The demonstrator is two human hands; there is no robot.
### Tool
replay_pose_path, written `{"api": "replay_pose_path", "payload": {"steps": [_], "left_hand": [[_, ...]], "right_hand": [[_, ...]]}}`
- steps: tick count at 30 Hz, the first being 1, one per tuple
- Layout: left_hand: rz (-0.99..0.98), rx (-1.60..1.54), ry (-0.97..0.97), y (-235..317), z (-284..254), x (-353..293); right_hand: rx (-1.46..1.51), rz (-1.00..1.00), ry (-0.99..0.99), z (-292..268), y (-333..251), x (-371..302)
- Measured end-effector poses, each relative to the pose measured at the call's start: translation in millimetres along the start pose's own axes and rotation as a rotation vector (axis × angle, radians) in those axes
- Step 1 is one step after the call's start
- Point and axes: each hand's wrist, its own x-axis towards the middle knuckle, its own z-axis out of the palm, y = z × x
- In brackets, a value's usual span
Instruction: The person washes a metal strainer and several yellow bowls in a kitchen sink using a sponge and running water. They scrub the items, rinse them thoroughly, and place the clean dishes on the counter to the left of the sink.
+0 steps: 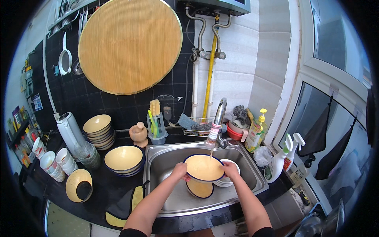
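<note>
Between my two hands a cream bowl with a dark blue rim (pixel 203 168) is held over the sink, under the tap (pixel 221 114). A thin stream of water runs from the tap into it. My left hand (pixel 180 171) grips the bowl's left rim, fingers curled beneath. On the opposite rim my right hand (pixel 231 170) is closed in the same way. Below, a second cream bowl (pixel 200 189) sits in the sink (pixel 166 197), partly covered by the held one. White dishes (pixel 226 181) lie in the sink behind my right hand.
Left of the sink stand a wide bowl stack (pixel 124 159), a taller bowl stack (pixel 98 125) and a single bowl (pixel 75 183). A yellow cloth (pixel 136 197) lies by the sink's left edge. Soap (pixel 256 134) and spray bottles (pixel 276 164) crowd the right side.
</note>
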Motion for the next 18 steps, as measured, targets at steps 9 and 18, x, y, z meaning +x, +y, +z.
{"api": "replay_pose_path", "payload": {"steps": [9, 18], "left_hand": [[0.037, -0.084, 0.067, -51.3, -10.9, 19.4], [-0.037, 0.254, -0.076, 13.9, 6.5, -4.7]], "right_hand": [[0.068, -0.122, -0.106, 3.4, -26.1, -27.7], [-0.161, 0.212, -0.172, -12.5, 28.8, -0.7]]}}
